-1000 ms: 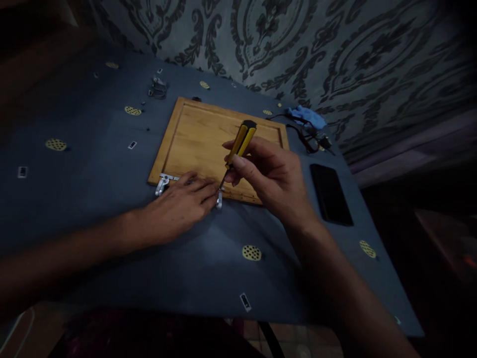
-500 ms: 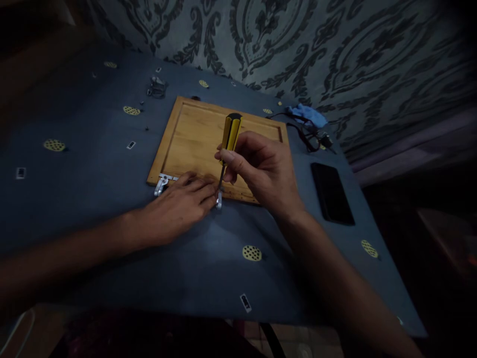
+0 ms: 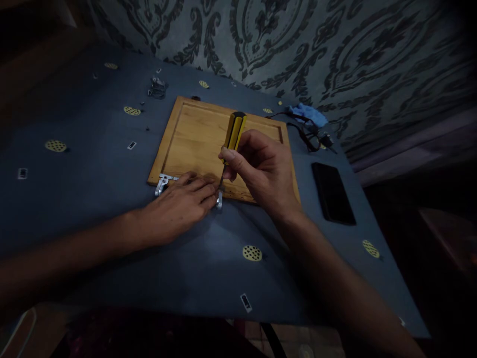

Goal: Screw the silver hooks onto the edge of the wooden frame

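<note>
A yellow-and-black screwdriver [image 3: 234,132] leans a little to the right in my right hand [image 3: 266,171], held between thumb and fingers. Its thin shaft points down at a metal hinge [image 3: 219,200] on the near edge of a framed wooden panel [image 3: 201,134]; my fingers partly hide where the tip meets it. My left hand [image 3: 182,204] lies with fingers stretched over the panel's near edge, its fingertips beside that hinge. A second metal hinge [image 3: 161,184] sits at the panel's near left corner, left of my left hand.
On the blue patterned tabletop [image 3: 93,199], a black phone [image 3: 333,193] lies to the right. Behind it are dark-framed eyeglasses [image 3: 311,141] and a blue cloth [image 3: 308,115]. Small metal pieces [image 3: 157,88] lie at the back left, against a patterned wall [image 3: 261,40].
The screwdriver handle has tipped slightly to the right, and my right hand has shifted a little with it. My left hand and the panel stay in place.
</note>
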Demonstrator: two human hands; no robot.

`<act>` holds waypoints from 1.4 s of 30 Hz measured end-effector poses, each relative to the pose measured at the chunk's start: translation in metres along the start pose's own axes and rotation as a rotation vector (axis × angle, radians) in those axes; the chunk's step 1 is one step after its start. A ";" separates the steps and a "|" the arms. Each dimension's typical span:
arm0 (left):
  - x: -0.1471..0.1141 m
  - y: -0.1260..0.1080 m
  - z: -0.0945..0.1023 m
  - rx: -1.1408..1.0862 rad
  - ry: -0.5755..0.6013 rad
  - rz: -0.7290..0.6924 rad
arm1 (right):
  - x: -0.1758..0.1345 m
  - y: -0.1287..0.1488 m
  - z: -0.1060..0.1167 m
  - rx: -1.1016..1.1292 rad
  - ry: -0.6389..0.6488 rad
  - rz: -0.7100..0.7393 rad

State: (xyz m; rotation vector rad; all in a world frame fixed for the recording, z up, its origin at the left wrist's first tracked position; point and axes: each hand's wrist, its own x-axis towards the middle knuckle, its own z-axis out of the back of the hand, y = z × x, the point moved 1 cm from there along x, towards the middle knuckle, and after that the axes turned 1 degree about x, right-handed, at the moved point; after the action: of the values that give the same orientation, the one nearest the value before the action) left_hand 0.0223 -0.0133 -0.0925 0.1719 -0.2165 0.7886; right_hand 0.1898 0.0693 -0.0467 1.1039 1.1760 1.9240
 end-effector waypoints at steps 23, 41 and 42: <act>0.001 0.000 0.001 -0.013 0.003 0.004 | -0.010 0.000 0.000 -0.045 -0.100 0.050; 0.000 -0.001 0.002 -0.046 0.031 0.007 | -0.003 0.007 0.012 -0.006 0.065 -0.004; 0.000 -0.001 0.002 -0.056 0.038 0.012 | -0.002 0.009 0.015 0.004 0.107 -0.021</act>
State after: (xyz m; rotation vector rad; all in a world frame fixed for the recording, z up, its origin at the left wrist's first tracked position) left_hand 0.0225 -0.0143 -0.0906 0.1024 -0.2039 0.7963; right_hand 0.2030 0.0693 -0.0352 0.9972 1.2437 1.9858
